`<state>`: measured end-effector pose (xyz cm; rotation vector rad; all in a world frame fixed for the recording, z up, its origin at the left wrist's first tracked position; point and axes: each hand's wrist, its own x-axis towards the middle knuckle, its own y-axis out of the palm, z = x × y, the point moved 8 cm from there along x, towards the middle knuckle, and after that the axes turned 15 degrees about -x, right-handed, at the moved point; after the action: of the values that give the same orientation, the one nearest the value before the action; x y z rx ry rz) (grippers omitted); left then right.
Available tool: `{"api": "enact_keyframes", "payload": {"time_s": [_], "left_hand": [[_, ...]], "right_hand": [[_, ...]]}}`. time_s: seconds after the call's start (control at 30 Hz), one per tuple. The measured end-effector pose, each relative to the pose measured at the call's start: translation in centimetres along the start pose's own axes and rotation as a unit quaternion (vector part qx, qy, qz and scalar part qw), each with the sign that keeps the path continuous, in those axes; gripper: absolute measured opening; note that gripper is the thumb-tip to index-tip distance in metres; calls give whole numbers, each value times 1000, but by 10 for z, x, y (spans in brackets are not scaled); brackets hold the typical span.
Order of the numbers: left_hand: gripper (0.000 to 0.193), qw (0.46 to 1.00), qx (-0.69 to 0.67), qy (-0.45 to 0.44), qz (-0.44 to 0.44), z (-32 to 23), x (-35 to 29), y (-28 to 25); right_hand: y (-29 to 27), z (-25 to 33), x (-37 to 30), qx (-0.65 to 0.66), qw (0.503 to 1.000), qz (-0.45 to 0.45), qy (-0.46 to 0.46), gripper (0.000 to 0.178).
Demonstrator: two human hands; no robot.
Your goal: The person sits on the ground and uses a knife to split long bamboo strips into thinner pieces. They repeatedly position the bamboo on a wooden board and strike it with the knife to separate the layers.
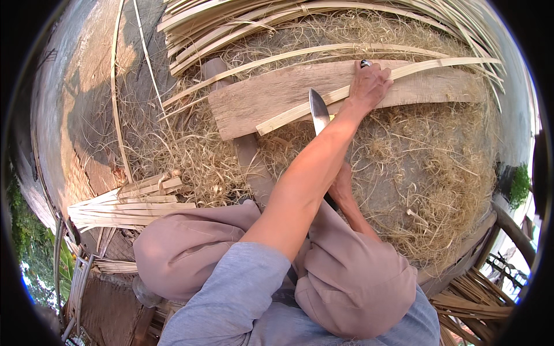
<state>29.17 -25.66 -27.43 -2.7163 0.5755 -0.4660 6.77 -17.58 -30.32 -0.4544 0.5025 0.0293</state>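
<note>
My left arm reaches across to the right, and my left hand (369, 86) is closed on a pale bamboo strip (300, 111), pressing it down over a wooden board (242, 104). A ring shows on one finger. The strip runs slantwise along the board, its near end jutting just past the front edge. Beneath my left forearm, my right hand (343, 183) is closed around the knife, its fingers partly hidden by that arm. The knife's blade (318, 108) points up and away, crossing the strip beside the left hand. Most of the handle is covered.
Bamboo strips (213, 34) lie piled at the far side. A fan of shorter strips (124, 209) rests at left. Curly shavings (427, 190) cover the ground around the board. A round wooden bar (251, 164) passes under the board's left end. My crossed legs (358, 282) are in front.
</note>
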Motion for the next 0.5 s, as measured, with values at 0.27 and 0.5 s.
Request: {"api": "enact_keyframes", "payload": {"time_s": [0.27, 0.5], "left_hand": [[22, 999, 7, -26, -16, 20, 2, -4], [21, 999, -4, -34, 13, 13, 4, -4]], "right_hand": [[4, -1, 3, 47, 999, 6, 24, 28], [4, 31, 0, -63, 993, 33, -97, 36]]}}
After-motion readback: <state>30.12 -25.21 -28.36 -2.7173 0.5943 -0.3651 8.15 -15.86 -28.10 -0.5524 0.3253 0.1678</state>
